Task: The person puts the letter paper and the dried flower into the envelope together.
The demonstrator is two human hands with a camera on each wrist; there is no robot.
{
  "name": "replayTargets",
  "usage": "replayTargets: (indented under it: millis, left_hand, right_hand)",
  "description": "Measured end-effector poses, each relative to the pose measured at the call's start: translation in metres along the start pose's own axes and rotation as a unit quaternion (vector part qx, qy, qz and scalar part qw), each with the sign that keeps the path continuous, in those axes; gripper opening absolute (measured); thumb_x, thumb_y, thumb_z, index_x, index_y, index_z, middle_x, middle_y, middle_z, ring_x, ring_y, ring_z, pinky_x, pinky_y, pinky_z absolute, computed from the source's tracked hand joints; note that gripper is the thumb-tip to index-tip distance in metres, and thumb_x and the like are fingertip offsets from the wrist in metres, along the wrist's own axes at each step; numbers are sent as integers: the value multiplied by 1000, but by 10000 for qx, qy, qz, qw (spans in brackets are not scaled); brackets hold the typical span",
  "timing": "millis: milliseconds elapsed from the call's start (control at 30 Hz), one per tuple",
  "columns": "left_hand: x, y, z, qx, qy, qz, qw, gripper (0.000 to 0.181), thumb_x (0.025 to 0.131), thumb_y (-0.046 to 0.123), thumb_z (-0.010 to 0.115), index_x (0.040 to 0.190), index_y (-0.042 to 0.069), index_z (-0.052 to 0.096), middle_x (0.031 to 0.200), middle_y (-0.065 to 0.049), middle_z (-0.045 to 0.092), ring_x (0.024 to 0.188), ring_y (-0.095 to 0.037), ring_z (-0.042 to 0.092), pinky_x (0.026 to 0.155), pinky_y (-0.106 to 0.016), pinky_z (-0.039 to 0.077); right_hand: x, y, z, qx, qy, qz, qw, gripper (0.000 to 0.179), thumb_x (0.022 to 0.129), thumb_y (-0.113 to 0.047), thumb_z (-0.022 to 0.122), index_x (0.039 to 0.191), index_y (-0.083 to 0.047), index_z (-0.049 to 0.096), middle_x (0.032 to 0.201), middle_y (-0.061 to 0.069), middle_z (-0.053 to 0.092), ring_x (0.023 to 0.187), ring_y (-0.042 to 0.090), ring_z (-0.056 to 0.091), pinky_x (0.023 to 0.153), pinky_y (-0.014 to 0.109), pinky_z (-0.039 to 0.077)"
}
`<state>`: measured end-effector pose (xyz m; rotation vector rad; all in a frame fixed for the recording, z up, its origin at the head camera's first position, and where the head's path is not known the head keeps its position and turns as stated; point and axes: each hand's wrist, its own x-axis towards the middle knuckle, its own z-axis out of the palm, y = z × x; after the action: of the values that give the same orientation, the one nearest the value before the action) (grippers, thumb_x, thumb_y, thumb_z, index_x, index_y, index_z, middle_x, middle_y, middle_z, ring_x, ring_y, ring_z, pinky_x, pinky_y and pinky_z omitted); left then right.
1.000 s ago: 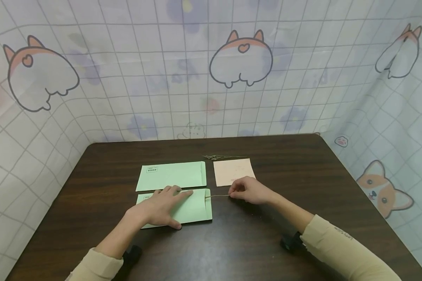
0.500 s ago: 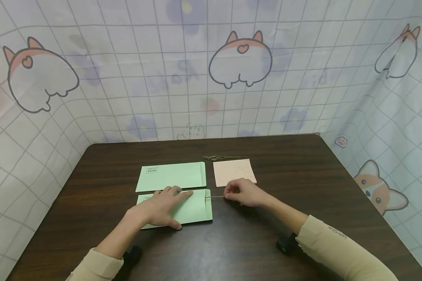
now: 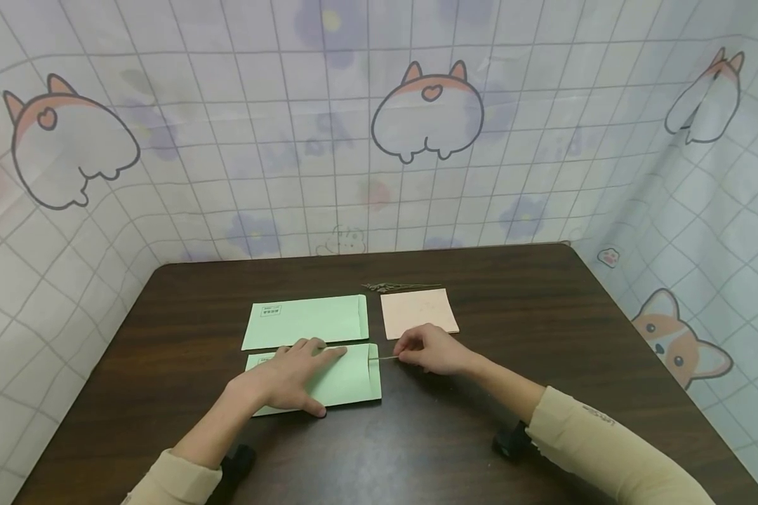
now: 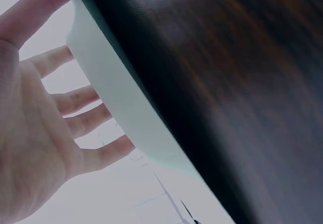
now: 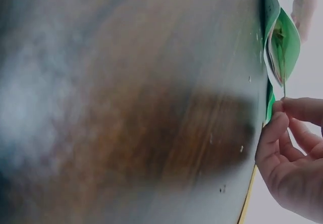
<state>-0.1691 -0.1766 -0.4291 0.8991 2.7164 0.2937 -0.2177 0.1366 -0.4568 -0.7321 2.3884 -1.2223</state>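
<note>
A light green envelope (image 3: 349, 382) lies on the table, its mouth toward the right. My left hand (image 3: 289, 379) rests flat on it with fingers spread; in the left wrist view the fingers (image 4: 81, 103) are straight over the envelope (image 4: 108, 77). Thumb and index finger of my right hand (image 3: 434, 349) pinch the end of a thin dried plant stem (image 5: 284, 85). The stem runs into the bulging mouth of the envelope (image 5: 292, 42) in the right wrist view, where a darker plant head and a pale edge show inside.
A second green envelope (image 3: 306, 322) lies just behind the first. To its right is a square of pale pink paper (image 3: 417, 308), with another dried sprig (image 3: 394, 287) behind it. Small crumbs (image 5: 241, 149) dot the dark table (image 3: 512, 301). A patterned cloth (image 3: 290, 196) hangs around the table.
My right hand has moved left toward the envelope with the stem, and less of the stem shows outside the mouth. The left hand has stayed in place on the envelope.
</note>
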Motion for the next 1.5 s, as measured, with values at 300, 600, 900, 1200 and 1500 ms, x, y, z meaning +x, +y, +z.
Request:
replayTargets:
  millis: [300, 600, 900, 1200, 1500]
  left_hand:
    - [0, 0, -1, 1, -33, 40, 10000, 99, 76, 46, 89, 158, 17, 41, 144, -13, 46, 131, -33, 45, 100, -58, 39]
    - [2, 0, 0, 91, -82, -51, 9999, 100, 76, 49, 88, 159, 21, 39, 145, -11, 45, 133, -31, 44, 102, -56, 38]
    - [2, 1, 0, 37, -62, -32, 10000, 100, 76, 50, 88, 159, 22, 40, 144, -10, 46, 131, -31, 45, 102, -56, 38]
    - [2, 1, 1, 52, -30, -30, 10000, 100, 76, 51, 88, 159, 22, 40, 143, -9, 47, 131, -30, 45, 103, -55, 38]
    - [2, 2, 0, -24, -12, -32, 10000, 99, 76, 49, 88, 158, 22, 41, 144, -10, 47, 131, -30, 45, 103, -55, 37]
  right_hand:
    - [3, -4, 9, 819, 13, 415, 9958, 11, 97, -3, 66, 102, 0, 75, 76, 5, 62, 56, 13, 50, 54, 27, 45]
    - [5, -7, 15, 832, 68, 595, 9947, 14, 101, -11, 66, 102, -1, 75, 73, 0, 59, 58, 12, 51, 55, 26, 43]
    - [9, -13, 23, 1094, 88, 621, 9920, 13, 100, -6, 65, 101, 5, 72, 77, 6, 64, 63, 13, 56, 57, 27, 50]
    - [12, -19, 27, 2149, -130, 791, 9733, 17, 101, -1, 63, 109, 13, 69, 94, 19, 74, 70, 16, 69, 66, 29, 59]
    - [15, -17, 34, 2656, -213, 895, 9597, 18, 100, 1, 62, 111, 15, 67, 96, 21, 74, 78, 20, 75, 73, 35, 61]
